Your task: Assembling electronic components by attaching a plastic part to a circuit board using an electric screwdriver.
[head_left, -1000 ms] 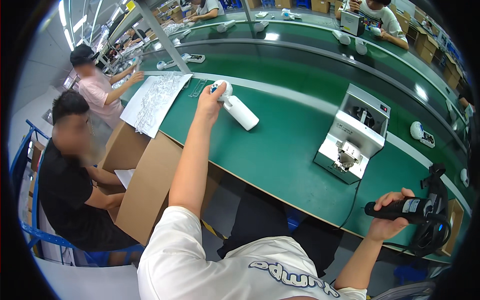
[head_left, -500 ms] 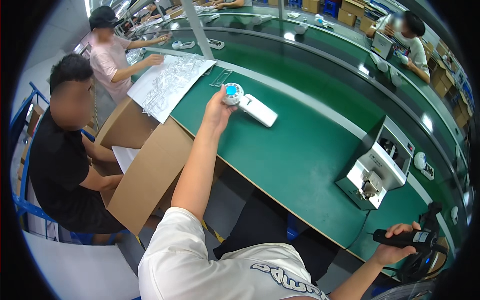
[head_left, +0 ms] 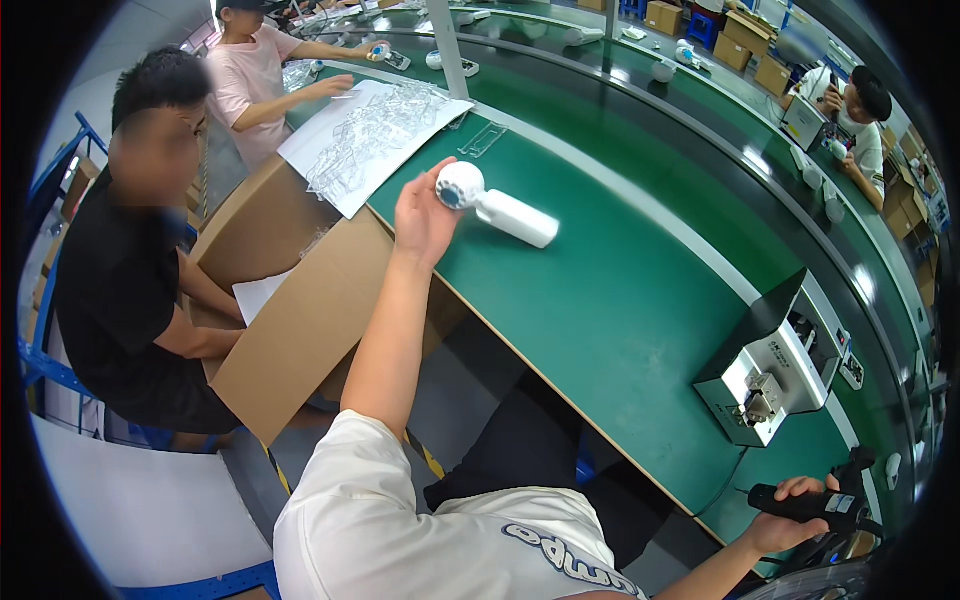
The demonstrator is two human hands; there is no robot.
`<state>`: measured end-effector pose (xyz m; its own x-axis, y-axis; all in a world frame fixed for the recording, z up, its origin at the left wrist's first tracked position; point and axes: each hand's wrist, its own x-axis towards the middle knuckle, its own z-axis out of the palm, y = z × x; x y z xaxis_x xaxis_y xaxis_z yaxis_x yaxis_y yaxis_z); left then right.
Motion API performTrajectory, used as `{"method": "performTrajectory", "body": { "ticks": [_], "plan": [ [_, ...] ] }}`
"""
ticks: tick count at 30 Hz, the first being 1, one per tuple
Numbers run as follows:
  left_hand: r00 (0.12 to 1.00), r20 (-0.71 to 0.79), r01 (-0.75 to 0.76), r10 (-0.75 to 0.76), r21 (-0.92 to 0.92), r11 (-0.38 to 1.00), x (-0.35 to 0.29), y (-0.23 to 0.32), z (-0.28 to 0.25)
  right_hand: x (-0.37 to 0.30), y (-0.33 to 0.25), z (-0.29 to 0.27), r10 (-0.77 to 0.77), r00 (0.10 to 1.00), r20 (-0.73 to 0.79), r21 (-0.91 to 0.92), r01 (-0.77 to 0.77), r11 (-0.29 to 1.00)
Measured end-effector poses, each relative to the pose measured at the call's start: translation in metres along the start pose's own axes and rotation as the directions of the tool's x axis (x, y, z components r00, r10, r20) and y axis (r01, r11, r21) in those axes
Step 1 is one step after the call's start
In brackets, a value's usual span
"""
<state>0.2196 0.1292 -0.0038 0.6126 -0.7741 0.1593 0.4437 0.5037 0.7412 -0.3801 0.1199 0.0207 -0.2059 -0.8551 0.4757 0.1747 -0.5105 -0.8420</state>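
Note:
My left hand (head_left: 424, 222) is closed round the ball head of a white surveillance camera (head_left: 520, 220), raised over the green bench. Its round front with a ring of dark spots faces left and toward me; a long white arm sticks out to the right, slightly blurred. At the lower right my right hand (head_left: 785, 530) grips a black electric screwdriver (head_left: 800, 503) whose thin bit points left. Behind that hand stands a silver and black screw feeder (head_left: 765, 385) on the bench.
Clear plastic parts lie heaped on a white sheet (head_left: 350, 195) beside an open cardboard box (head_left: 310, 345). A person in black reaches into the box. A clear plastic frame (head_left: 484, 140) rests on the bench (head_left: 590, 330). Beyond runs a dark green conveyor (head_left: 690, 170) carrying white units.
The camera has been turned in my left hand, so its blue centre no longer shows. My view has shifted a little. The right hand keeps the screwdriver.

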Motion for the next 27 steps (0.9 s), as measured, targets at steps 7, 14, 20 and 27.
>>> {"method": "performTrajectory", "body": {
  "ticks": [7,14,20,27],
  "plan": [
    [0.971,0.201,-0.235,0.126,0.755,0.612,-0.014,0.004,-0.027,0.001,-0.008,0.003,-0.009,0.992,0.123,0.058,0.002,0.998],
    [0.899,0.433,-0.344,-0.062,0.788,0.511,-0.049,-0.038,0.047,0.015,-0.026,0.0,-0.038,0.936,0.35,0.51,-0.156,0.846],
    [0.791,0.577,-0.364,-0.204,0.711,0.601,-0.102,-0.088,0.114,0.006,-0.048,0.039,0.041,0.973,0.226,0.441,-0.14,0.886],
    [0.766,0.627,-0.51,-0.144,0.728,0.458,-0.107,-0.089,0.112,0.005,-0.044,0.132,-0.07,0.912,0.404,0.427,-0.121,0.896]
  ]
}}
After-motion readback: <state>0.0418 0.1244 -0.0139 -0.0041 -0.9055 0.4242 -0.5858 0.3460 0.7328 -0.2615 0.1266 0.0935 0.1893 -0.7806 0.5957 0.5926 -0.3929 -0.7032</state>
